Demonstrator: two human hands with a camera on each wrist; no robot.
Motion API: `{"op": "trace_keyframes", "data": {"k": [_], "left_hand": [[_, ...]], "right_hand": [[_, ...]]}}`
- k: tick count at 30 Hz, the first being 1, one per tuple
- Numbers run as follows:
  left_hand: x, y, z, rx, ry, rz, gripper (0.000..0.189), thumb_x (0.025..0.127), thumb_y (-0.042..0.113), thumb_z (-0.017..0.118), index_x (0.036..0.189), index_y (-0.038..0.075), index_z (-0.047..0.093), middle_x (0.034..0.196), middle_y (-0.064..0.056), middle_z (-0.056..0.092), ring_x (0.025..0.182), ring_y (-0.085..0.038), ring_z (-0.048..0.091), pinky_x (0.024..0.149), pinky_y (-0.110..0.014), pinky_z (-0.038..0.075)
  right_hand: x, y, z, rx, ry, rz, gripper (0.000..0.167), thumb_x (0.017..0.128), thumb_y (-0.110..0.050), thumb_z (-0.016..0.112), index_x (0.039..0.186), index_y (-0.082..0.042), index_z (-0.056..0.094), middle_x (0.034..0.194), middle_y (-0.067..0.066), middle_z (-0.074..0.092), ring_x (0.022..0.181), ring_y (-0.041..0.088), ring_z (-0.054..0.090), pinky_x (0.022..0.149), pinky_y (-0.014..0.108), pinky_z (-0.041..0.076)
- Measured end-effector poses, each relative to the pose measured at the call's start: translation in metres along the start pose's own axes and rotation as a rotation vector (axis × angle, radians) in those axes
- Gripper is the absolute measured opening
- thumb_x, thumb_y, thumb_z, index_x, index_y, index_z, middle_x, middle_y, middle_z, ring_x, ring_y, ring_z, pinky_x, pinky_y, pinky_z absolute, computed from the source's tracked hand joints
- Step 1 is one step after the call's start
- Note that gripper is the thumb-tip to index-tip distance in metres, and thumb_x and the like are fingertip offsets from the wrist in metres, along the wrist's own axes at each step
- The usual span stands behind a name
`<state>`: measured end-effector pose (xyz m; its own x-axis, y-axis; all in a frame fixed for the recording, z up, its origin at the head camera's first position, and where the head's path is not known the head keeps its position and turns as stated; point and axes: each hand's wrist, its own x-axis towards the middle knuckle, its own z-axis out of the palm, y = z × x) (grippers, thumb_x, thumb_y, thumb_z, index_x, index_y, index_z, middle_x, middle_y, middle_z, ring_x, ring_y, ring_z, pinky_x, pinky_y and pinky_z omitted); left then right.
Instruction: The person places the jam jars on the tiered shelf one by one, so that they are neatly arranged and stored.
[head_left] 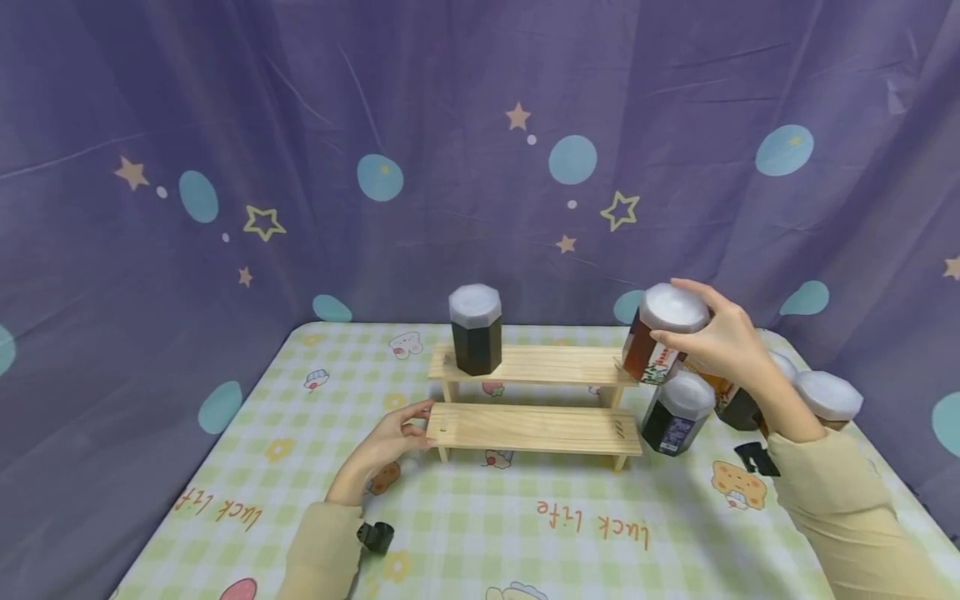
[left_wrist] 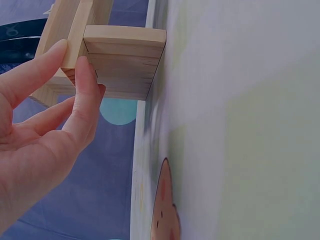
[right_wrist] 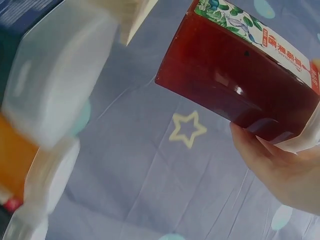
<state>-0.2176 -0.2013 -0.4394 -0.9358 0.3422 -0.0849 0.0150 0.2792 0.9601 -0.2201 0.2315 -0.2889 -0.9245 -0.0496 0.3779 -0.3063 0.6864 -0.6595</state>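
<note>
My right hand [head_left: 731,346] holds a jar of dark red jam [head_left: 641,348] with a white lid, raised at the right end of the two-step wooden rack [head_left: 528,427]. Tilted in the right wrist view, the red jar [right_wrist: 215,75] shows a white label with green leaves. With thumb and fingers, my left hand [head_left: 388,440] pinches the left end of the rack's lower board; the left wrist view shows the fingertips on the board's end [left_wrist: 77,47]. On the upper board's left end stands a dark jar [head_left: 477,346] with a white lid.
A dark jar with a purple label [head_left: 675,429] stands just right of the rack. Several more white-lidded jars [head_left: 828,393] cluster behind my right forearm. A checked cloth [head_left: 442,525] covers the table, and a purple curtain [head_left: 465,242] hangs behind it.
</note>
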Motion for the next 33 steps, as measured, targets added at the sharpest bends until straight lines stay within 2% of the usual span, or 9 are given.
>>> {"op": "trace_keyframes", "data": {"k": [3,8,15,26,33], "left_hand": [[0.000,-0.001,-0.001,0.000,-0.002,0.003,0.066,0.079,-0.001,0.062,0.136,-0.005,0.028,0.124,-0.027,0.036,0.084,-0.021,0.058,0.074,-0.042,0.047],[0.001,-0.001,0.000,-0.005,0.003,0.000,0.066,0.079,-0.002,0.061,0.136,-0.004,0.028,0.124,-0.026,0.036,0.083,-0.020,0.058,0.075,-0.042,0.048],[0.002,-0.003,0.001,-0.007,0.009,-0.011,0.066,0.078,-0.002,0.061,0.136,-0.002,0.029,0.125,-0.024,0.036,0.081,-0.019,0.058,0.076,-0.041,0.048],[0.000,-0.003,0.000,0.000,0.012,-0.003,0.067,0.078,-0.001,0.062,0.136,-0.003,0.029,0.125,-0.025,0.037,0.081,-0.019,0.058,0.076,-0.039,0.048],[0.000,-0.001,0.000,-0.009,-0.008,0.016,0.067,0.079,-0.001,0.062,0.136,-0.005,0.027,0.125,-0.027,0.035,0.081,-0.019,0.058,0.074,-0.044,0.047]], "right_hand": [[0.005,-0.007,0.009,0.021,-0.013,0.001,0.071,0.070,-0.031,0.074,0.131,-0.014,0.043,0.122,0.021,0.047,0.093,0.031,0.053,0.068,0.037,0.043],[0.013,-0.017,0.025,0.070,-0.042,-0.018,0.071,0.070,-0.033,0.073,0.132,-0.016,0.042,0.119,0.021,0.049,0.085,0.029,0.055,0.062,0.032,0.045],[0.023,-0.027,0.046,0.124,-0.066,-0.048,0.072,0.069,-0.033,0.074,0.132,-0.014,0.043,0.121,0.020,0.049,0.093,0.031,0.055,0.071,0.039,0.046],[0.035,-0.045,0.075,0.199,-0.113,-0.064,0.073,0.069,-0.028,0.075,0.132,-0.011,0.041,0.120,0.019,0.049,0.093,0.031,0.055,0.070,0.040,0.048],[0.039,-0.052,0.089,0.199,-0.110,-0.058,0.073,0.068,-0.026,0.076,0.131,-0.011,0.043,0.117,0.018,0.051,0.093,0.030,0.055,0.071,0.039,0.048]]}}
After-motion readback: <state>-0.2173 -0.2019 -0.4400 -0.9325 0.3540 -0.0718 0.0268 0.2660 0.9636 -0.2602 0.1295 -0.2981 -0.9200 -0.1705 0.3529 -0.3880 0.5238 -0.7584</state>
